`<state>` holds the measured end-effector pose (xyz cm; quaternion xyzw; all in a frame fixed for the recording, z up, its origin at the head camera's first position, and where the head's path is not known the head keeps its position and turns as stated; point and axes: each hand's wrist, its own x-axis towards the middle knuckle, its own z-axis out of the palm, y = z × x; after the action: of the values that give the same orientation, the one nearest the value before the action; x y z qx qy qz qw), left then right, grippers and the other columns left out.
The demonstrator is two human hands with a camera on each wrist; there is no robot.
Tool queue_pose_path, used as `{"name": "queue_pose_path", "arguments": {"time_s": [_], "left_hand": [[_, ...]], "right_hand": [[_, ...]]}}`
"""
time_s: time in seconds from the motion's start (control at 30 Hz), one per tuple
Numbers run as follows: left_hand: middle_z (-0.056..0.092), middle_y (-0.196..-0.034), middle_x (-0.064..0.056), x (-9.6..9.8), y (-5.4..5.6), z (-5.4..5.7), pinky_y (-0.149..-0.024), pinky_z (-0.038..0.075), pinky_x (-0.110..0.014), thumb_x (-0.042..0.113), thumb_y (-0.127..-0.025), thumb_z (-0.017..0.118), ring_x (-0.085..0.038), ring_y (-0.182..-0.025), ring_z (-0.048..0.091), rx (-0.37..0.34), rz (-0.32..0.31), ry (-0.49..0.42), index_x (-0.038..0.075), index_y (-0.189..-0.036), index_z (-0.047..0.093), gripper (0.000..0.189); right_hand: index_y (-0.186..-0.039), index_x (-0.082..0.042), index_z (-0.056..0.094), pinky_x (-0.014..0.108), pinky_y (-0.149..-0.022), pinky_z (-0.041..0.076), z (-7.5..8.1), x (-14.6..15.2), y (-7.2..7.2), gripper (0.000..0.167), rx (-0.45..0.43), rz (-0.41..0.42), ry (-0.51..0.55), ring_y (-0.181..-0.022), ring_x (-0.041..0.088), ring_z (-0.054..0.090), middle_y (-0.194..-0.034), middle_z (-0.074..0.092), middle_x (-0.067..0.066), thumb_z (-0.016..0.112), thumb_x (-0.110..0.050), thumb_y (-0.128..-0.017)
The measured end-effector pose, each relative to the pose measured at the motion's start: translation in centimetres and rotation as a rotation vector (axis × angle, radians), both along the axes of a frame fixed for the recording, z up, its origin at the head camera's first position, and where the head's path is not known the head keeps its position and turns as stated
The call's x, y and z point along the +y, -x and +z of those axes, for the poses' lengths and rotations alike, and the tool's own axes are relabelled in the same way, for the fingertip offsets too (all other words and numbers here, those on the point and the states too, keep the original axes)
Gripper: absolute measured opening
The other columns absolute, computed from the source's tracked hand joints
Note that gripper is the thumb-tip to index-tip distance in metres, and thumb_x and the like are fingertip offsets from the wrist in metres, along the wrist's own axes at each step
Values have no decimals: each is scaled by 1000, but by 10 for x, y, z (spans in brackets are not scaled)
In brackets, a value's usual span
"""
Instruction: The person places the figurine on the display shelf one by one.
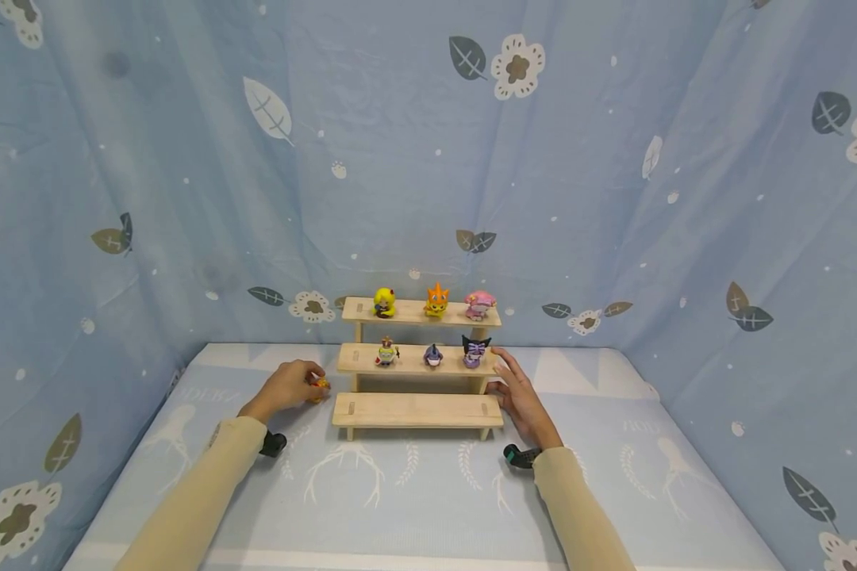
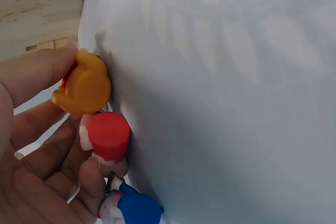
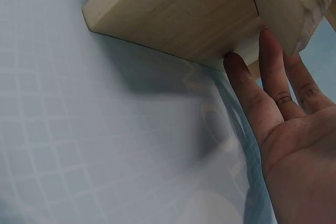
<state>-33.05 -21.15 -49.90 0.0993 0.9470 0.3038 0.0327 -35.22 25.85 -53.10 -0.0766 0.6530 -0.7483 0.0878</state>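
My left hand is beside the left end of a tiered wooden display shelf. It pinches a small orange toy figurine with a touch of red, the thumb on its near side. Close by the other fingers, in the left wrist view, are a red-topped figurine and a blue one. At the shelf's right end, my right hand reaches up with fingers extended. Its fingertips are right at the wooden side in the right wrist view.
Yellow-haired, orange and pink figurines stand on the top tier. The middle tier holds a crowned one, a small purple one and a black-eared one. A patterned cloth covers the table; curtains surround it.
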Motion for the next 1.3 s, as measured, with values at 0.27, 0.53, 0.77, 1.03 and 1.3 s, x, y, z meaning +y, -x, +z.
{"name": "queue_pose_path", "arguments": {"time_s": [0.27, 0.53, 0.77, 1.03, 1.3], "left_hand": [[69, -82, -4, 4, -4, 1, -59, 51, -32, 18, -94, 76, -16, -66, 62, -22, -2, 20, -6, -115, 71, 33], [66, -78, -2, 6, -4, 1, -58, 49, -30, 16, -89, 80, -17, -65, 58, -6, 31, 51, -3, -108, 71, 28], [66, -87, -8, 2, -5, 3, -57, 52, -29, 12, -88, 81, -18, -70, 61, 54, 65, -43, -4, -109, 70, 29], [67, -95, -12, -3, -8, 8, -57, 54, -31, 12, -89, 80, -20, -71, 62, 111, 115, -146, -4, -115, 67, 32], [71, -100, -13, -4, -15, 15, -70, 59, -37, 16, -93, 78, -25, -89, 68, 175, 136, -173, 0, -119, 64, 34]], "right_hand": [[-158, -36, 36, 44, -89, 54, 0, 0, 1, 58, -15, 1, -13, -109, 28, 58, -153, 39, 14, 56, -50, -105], [-157, -37, 37, 44, -89, 54, 0, -1, 1, 57, -12, 3, -24, -110, 28, 58, -152, 39, 14, 55, -50, -105], [-158, -35, 37, 45, -88, 54, 1, -1, -1, 57, 2, -3, -21, -108, 29, 59, -152, 41, 12, 55, -49, -105], [-156, -36, 38, 45, -87, 55, -1, -1, 1, 56, -4, 9, -5, -109, 30, 59, -152, 40, 12, 56, -49, -105], [-157, -35, 38, 45, -88, 54, 0, -1, -1, 53, 7, 5, -7, -107, 27, 59, -156, 34, 11, 54, -45, -107]]}}
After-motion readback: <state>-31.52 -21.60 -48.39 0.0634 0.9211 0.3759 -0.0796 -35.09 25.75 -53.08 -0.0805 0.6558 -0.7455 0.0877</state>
